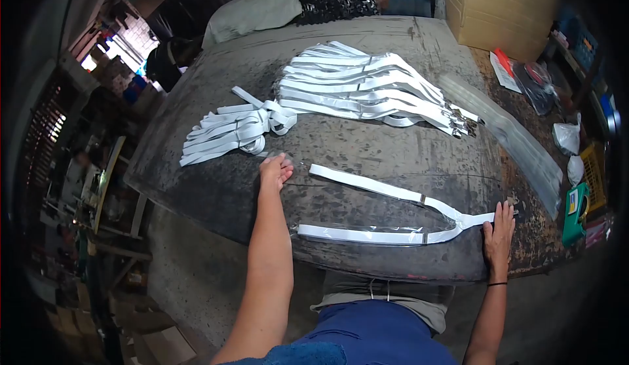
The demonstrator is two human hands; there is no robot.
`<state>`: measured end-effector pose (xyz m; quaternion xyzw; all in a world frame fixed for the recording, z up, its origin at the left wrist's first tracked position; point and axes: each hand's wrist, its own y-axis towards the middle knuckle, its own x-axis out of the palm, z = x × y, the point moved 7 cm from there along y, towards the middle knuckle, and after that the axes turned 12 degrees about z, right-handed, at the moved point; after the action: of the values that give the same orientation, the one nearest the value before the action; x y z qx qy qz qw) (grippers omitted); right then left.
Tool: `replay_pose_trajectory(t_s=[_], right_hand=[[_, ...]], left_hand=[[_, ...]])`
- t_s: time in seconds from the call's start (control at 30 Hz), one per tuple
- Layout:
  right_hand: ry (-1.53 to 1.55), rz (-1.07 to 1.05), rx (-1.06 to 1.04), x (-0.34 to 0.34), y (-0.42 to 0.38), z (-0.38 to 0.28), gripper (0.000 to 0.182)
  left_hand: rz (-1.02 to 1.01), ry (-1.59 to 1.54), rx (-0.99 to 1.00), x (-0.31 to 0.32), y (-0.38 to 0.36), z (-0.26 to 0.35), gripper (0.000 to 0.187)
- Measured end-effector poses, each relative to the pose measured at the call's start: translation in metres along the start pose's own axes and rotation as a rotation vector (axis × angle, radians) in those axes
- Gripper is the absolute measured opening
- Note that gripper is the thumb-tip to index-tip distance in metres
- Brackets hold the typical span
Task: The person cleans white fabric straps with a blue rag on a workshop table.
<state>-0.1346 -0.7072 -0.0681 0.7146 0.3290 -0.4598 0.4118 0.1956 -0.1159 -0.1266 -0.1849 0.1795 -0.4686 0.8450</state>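
A pair of white suspenders point(462, 221) lies in a Y shape along the near side of the dark table. Clear plastic covers its lower strap, and its two strap ends point left. My right hand point(500, 234) rests flat, fingers stretched out, over the single strap at the right end. Beyond the upper strap's left tip is my left hand point(276, 170), fingers curled together; a faint clear glint shows beside them, and I cannot tell what they hold. Just behind that hand sits a bunch of folded white straps point(229, 129).
A large pile of white suspenders point(360, 86) with metal clips lies farther back on the worn table point(393, 155). Clear plastic sleeves point(514, 135) stretch along the right. A cardboard box point(501, 11), a green object point(575, 214) and a yellow basket point(593, 175) stand at the right edge.
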Motion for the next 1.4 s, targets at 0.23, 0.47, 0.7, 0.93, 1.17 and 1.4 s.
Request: replay_pose_trajectory(t_s=[0.23, 0.47, 0.7, 0.93, 1.17, 1.4], right_hand=[[-0.041, 0.014, 0.028, 0.001, 0.001, 0.000, 0.059], [-0.063, 0.025, 0.005, 0.008, 0.000, 0.005, 0.058], [-0.057, 0.027, 0.030, 0.006, 0.000, 0.003, 0.057], [-0.074, -0.003, 0.060, 0.004, 0.001, 0.000, 0.056], [-0.088, -0.010, 0.030, 0.006, 0.001, 0.001, 0.056], [-0.094, -0.010, 0.029, 0.005, 0.001, 0.000, 0.057]], left_hand=[[-0.056, -0.164, 0.444, 0.017, -0.048, 0.017, 0.022], [-0.096, 0.656, 1.511, 0.048, -0.157, 0.008, 0.021], [0.327, 0.680, 1.470, 0.008, -0.125, 0.039, 0.082], [-0.013, 0.371, 0.226, 0.001, -0.057, 0.013, 0.075], [-0.088, 0.183, 0.147, 0.010, -0.033, -0.006, 0.022], [-0.303, -0.484, -0.098, 0.020, -0.052, -0.009, 0.014]])
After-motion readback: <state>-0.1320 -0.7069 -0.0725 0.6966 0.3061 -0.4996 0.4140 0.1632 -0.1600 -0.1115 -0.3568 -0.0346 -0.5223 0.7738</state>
